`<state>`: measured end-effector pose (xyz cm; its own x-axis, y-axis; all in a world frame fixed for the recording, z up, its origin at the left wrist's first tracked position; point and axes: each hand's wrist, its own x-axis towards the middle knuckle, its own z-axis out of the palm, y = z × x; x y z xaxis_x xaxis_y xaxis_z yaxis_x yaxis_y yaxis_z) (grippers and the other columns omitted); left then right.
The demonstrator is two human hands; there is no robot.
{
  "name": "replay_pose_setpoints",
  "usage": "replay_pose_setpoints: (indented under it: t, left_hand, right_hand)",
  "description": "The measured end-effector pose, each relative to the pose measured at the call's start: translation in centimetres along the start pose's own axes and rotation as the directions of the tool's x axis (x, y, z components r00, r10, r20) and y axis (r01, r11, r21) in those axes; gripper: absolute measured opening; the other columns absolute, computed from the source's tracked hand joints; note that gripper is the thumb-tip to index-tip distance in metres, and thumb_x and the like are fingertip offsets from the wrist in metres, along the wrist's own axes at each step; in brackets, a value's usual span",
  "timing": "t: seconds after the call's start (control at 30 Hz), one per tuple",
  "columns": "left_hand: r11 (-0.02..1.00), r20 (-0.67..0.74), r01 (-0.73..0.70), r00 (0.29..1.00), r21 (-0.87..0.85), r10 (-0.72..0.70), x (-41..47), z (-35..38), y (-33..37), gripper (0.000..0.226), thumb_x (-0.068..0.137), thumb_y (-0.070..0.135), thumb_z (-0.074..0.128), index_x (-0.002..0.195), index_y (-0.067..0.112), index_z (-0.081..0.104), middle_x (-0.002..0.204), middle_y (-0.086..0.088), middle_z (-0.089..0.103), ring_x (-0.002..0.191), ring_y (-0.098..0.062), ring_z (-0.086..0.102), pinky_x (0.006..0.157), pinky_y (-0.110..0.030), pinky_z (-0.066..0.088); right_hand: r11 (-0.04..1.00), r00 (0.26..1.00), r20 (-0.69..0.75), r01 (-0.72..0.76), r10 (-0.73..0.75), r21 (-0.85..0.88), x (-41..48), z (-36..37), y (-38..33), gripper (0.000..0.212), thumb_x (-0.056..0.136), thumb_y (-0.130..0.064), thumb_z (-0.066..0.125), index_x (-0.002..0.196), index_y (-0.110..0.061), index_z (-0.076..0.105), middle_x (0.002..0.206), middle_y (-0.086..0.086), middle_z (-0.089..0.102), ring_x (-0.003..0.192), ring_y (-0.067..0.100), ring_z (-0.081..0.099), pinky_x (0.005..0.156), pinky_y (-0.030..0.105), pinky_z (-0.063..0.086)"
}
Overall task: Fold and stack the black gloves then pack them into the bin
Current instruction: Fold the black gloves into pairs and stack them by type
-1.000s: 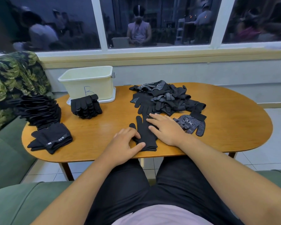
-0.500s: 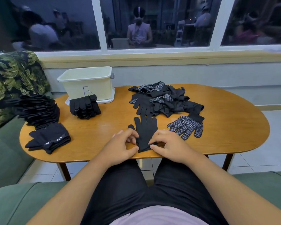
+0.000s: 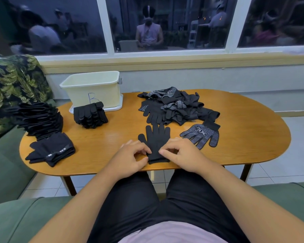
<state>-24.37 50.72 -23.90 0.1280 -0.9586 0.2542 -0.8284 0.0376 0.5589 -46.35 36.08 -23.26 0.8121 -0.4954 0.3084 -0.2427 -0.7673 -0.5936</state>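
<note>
A black glove lies flat near the table's front edge, fingers pointing away from me. My left hand pinches its cuff on the left side, and my right hand pinches the cuff on the right. A dotted-palm glove lies alone just to the right. Behind it sits a loose pile of black gloves. A stack of folded gloves stands in front of the cream bin, which is at the back left of the table.
Two more stacks of folded black gloves, a tall one and a low one, occupy the left end of the oval wooden table. A green sofa with a leaf-print cushion is on the left. Windows run behind.
Both hands slid back from pressing on the glove to its cuff end and now pinch it at both sides. The glove lies fully spread out.
</note>
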Motion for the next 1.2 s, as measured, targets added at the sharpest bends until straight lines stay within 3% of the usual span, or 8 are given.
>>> replay_pose_setpoints:
  t: [0.1, 0.27, 0.43, 0.57, 0.7, 0.87, 1.03, 1.2]
  left_hand:
    - [1.000, -0.006, 0.000, 1.000, -0.028, 0.000, 0.1, 0.0, -0.1, 0.012, 0.101, 0.033, 0.064, 0.105, 0.041, 0.073, 0.101, 0.026, 0.061, 0.105, -0.001, 0.051, 0.089, -0.030, 0.038]
    - [1.000, -0.028, 0.009, 1.000, -0.020, -0.010, 0.2, 0.4, 0.0, 0.017, 0.092, 0.059, 0.070, 0.096, 0.042, 0.071, 0.101, 0.021, 0.061, 0.105, -0.006, 0.054, 0.091, -0.035, 0.045]
    - [0.999, -0.031, -0.005, 1.000, -0.033, 0.004, 0.4, 0.4, -0.1, 0.018, 0.088, 0.059, 0.072, 0.091, 0.041, 0.070, 0.103, 0.020, 0.061, 0.103, -0.008, 0.055, 0.094, -0.040, 0.047]
    - [0.998, -0.030, 0.022, 0.999, -0.054, -0.024, 0.3, 0.4, -0.2, 0.017, 0.088, 0.058, 0.072, 0.093, 0.042, 0.069, 0.100, 0.022, 0.061, 0.106, -0.005, 0.055, 0.095, -0.038, 0.048]
    - [0.995, -0.080, 0.044, 0.996, -0.087, -0.051, 0.1, 0.3, -0.2, 0.009, 0.097, 0.041, 0.070, 0.105, 0.041, 0.066, 0.106, 0.022, 0.060, 0.114, -0.005, 0.054, 0.097, -0.032, 0.048]
    - [0.999, -0.046, -0.008, 0.999, 0.044, 0.010, 0.3, 0.4, 0.2, 0.023, 0.102, 0.049, 0.062, 0.123, 0.041, 0.064, 0.125, 0.029, 0.057, 0.127, 0.000, 0.047, 0.110, -0.035, 0.041]
    - [0.993, -0.042, 0.021, 0.999, 0.113, -0.017, 0.5, 0.7, 0.0, 0.030, 0.096, 0.063, 0.058, 0.117, 0.042, 0.062, 0.121, 0.029, 0.056, 0.123, 0.000, 0.048, 0.111, -0.042, 0.042]
    - [0.986, -0.032, 0.017, 0.999, 0.163, -0.012, 0.5, 0.8, 0.1, 0.035, 0.097, 0.062, 0.055, 0.126, 0.042, 0.060, 0.127, 0.030, 0.053, 0.125, -0.001, 0.045, 0.112, -0.041, 0.040]
  right_hand:
    - [0.998, 0.998, -0.039, 0.041, -0.044, -0.053, 2.0, -0.4, 0.5, 0.021, 0.104, -0.043, 0.062, 0.111, -0.034, 0.080, 0.104, -0.019, 0.068, 0.106, 0.004, 0.058, 0.092, 0.035, 0.050]
    - [0.958, 0.934, 0.355, 0.135, -0.039, -0.252, 5.1, 0.0, 1.8, 0.053, 0.110, -0.058, 0.045, 0.160, -0.042, 0.044, 0.171, -0.017, 0.031, 0.158, 0.008, 0.022, 0.122, 0.028, 0.021]
    - [0.905, 0.891, 0.448, 0.131, 0.071, -0.405, 6.2, -0.4, 3.1, 0.071, 0.108, -0.073, 0.025, 0.170, -0.043, 0.011, 0.179, -0.012, -0.004, 0.164, 0.010, -0.009, 0.134, 0.041, -0.001]
    - [0.936, 0.974, 0.226, 0.087, -0.008, -0.342, 5.1, -0.2, 3.1, 0.060, 0.111, -0.060, 0.036, 0.167, -0.039, 0.029, 0.177, -0.011, 0.019, 0.163, 0.010, 0.013, 0.131, 0.035, 0.015]
    - [0.968, 0.999, -0.021, 0.027, -0.033, -0.250, 3.7, -0.5, 3.6, 0.035, 0.106, -0.042, 0.059, 0.139, -0.032, 0.065, 0.143, -0.013, 0.060, 0.136, 0.009, 0.048, 0.114, 0.038, 0.044]
    - [0.976, 0.998, -0.055, -0.005, -0.007, -0.218, 3.0, -0.3, 3.4, 0.019, 0.097, -0.050, 0.067, 0.108, -0.037, 0.077, 0.109, -0.022, 0.065, 0.108, 0.004, 0.056, 0.096, 0.038, 0.052]
    - [0.987, 0.998, -0.051, -0.046, 0.039, -0.157, 2.6, -0.7, 3.3, 0.014, 0.093, -0.041, 0.070, 0.105, -0.041, 0.076, 0.114, -0.024, 0.066, 0.113, 0.004, 0.057, 0.099, 0.040, 0.053]
    - [0.973, 0.994, 0.045, 0.103, -0.096, -0.204, 1.4, -0.6, 2.5, 0.031, 0.095, -0.016, 0.060, 0.113, -0.031, 0.080, 0.121, -0.019, 0.069, 0.120, 0.006, 0.057, 0.106, 0.034, 0.047]
